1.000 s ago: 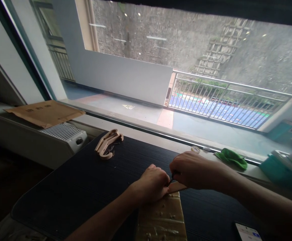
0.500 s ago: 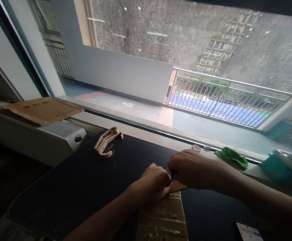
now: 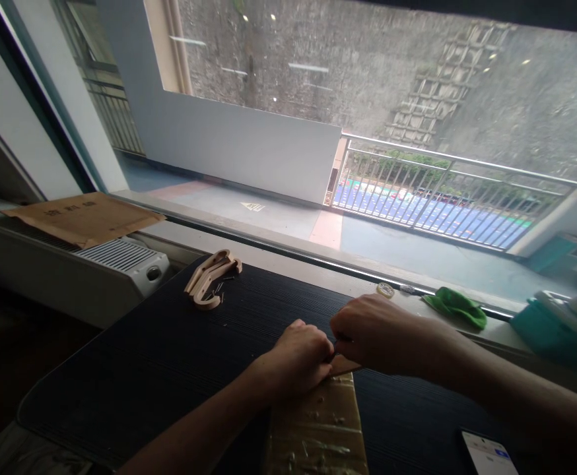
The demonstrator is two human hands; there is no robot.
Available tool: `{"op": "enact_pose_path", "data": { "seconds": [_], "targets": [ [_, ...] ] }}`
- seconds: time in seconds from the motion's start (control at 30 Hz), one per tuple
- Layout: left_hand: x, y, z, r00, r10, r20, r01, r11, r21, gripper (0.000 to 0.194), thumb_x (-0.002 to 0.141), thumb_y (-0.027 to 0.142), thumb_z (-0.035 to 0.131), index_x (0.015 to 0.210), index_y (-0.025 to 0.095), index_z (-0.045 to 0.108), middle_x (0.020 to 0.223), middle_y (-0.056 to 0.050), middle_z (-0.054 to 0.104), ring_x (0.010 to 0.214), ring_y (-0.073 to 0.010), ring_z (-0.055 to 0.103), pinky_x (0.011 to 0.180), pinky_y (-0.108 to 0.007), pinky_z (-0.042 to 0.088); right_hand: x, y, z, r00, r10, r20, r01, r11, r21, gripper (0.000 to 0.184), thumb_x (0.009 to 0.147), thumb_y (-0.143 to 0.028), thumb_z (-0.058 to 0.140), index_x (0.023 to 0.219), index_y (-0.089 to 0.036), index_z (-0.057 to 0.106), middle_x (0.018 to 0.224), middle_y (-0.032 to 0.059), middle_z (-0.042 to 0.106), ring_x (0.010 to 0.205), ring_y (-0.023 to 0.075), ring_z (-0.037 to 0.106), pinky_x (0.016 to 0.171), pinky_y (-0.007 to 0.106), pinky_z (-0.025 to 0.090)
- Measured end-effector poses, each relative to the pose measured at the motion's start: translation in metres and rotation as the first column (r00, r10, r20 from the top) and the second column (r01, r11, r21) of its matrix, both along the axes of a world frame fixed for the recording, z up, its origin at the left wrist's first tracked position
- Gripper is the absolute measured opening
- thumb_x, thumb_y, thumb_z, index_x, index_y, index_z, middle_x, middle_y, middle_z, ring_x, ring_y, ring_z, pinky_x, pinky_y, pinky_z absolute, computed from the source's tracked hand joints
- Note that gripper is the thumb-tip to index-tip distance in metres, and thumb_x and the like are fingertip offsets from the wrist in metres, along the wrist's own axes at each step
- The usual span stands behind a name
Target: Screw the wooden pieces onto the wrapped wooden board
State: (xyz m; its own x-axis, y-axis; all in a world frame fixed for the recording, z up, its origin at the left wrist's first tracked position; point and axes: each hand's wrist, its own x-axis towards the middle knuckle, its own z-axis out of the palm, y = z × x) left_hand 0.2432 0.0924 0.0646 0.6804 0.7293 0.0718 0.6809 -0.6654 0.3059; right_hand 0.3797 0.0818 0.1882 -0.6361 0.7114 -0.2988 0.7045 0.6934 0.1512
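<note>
My left hand is closed on a flat, light wooden piece and presses it against the far end of a block wrapped in shiny brown tape. My right hand is curled into a fist just to the right, almost touching the left. It grips a thin dark tool, mostly hidden between the hands, so its kind does not show. Away to the left on the dark table lie wooden hooks, with several loose screws beside them.
A phone with a lit screen lies at the lower right. Along the window sill are a tape roll, a green cloth and a teal container. A brown envelope rests on the radiator at left.
Both hands stay together at the wooden piece. My right fist has shifted slightly and less of the dark tool shows now. The whole view has moved a little.
</note>
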Motion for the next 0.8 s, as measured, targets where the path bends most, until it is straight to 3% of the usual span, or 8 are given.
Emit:
{"op": "enact_pose_path", "data": {
  "seconds": [0.1, 0.27, 0.37, 0.53, 0.67, 0.8],
  "targets": [
    [0.000, 0.000, 0.002, 1.000, 0.011, -0.009, -0.011, 1.000, -0.013, 0.017, 0.078, 0.025, 0.056, 0.067, 0.020, 0.067, 0.074, -0.002, 0.072, 0.075, -0.0209, 0.066, 0.068, -0.029, 0.039, -0.003, -0.002, 0.000, 0.999, -0.029, 0.026, 0.028, 0.999, 0.028, 0.028, 0.088, -0.022, 0.046, 0.072, -0.021, 0.069, 0.071, 0.0077, 0.070, 0.064, 0.0184, 0.063, 0.052, 0.029, 0.034],
    [0.001, -0.001, 0.002, 1.000, 0.018, -0.010, -0.018, 1.000, -0.008, 0.018, 0.077, 0.025, 0.057, 0.063, 0.020, 0.066, 0.070, -0.003, 0.071, 0.072, -0.0205, 0.066, 0.066, -0.029, 0.038, -0.005, 0.003, 0.005, 0.998, 0.020, 0.052, -0.018, 0.999, -0.031, 0.011, 0.077, -0.020, 0.061, 0.082, -0.021, 0.070, 0.074, 0.0043, 0.071, 0.066, 0.0195, 0.064, 0.050, 0.027, 0.032],
    [0.001, -0.001, 0.002, 0.999, 0.034, 0.009, -0.034, 0.999, -0.017, 0.019, 0.077, 0.025, 0.057, 0.061, 0.020, 0.066, 0.068, -0.002, 0.070, 0.071, -0.0197, 0.066, 0.066, -0.028, 0.038, -0.007, 0.001, 0.005, 0.998, 0.036, 0.043, -0.036, 0.999, -0.002, 0.016, 0.078, -0.011, 0.058, 0.073, -0.022, 0.068, 0.075, 0.0042, 0.071, 0.066, 0.0178, 0.063, 0.050, 0.028, 0.032],
    [0.000, -0.001, 0.001, 1.000, 0.021, -0.002, -0.021, 1.000, -0.010, 0.019, 0.079, 0.027, 0.056, 0.066, 0.021, 0.067, 0.072, -0.002, 0.072, 0.074, -0.0202, 0.066, 0.065, -0.028, 0.038, -0.001, -0.005, 0.000, 1.000, -0.012, -0.002, 0.012, 0.998, 0.068, 0.029, 0.086, -0.019, 0.051, 0.060, -0.024, 0.063, 0.064, 0.0054, 0.069, 0.057, 0.0171, 0.061, 0.051, 0.030, 0.033],
    [0.001, 0.000, 0.001, 1.000, 0.009, -0.019, -0.009, 1.000, -0.013, 0.020, 0.079, 0.026, 0.055, 0.063, 0.021, 0.066, 0.069, -0.002, 0.071, 0.071, -0.0204, 0.066, 0.066, -0.030, 0.038, 0.006, 0.002, 0.001, 1.000, 0.003, 0.007, -0.003, 1.000, -0.006, 0.010, 0.079, -0.022, 0.058, 0.077, -0.024, 0.068, 0.068, 0.0045, 0.069, 0.062, 0.0193, 0.062, 0.052, 0.029, 0.033],
    [0.000, 0.000, 0.001, 1.000, 0.004, -0.009, -0.004, 1.000, -0.007, 0.018, 0.078, 0.025, 0.056, 0.065, 0.020, 0.067, 0.073, -0.003, 0.071, 0.073, -0.0207, 0.066, 0.066, -0.029, 0.039, 0.004, 0.007, 0.002, 0.999, 0.029, 0.024, -0.027, 0.998, -0.058, 0.015, 0.076, -0.015, 0.056, 0.080, -0.023, 0.068, 0.076, 0.0033, 0.070, 0.066, 0.0183, 0.063, 0.052, 0.028, 0.031]
  ]
}}
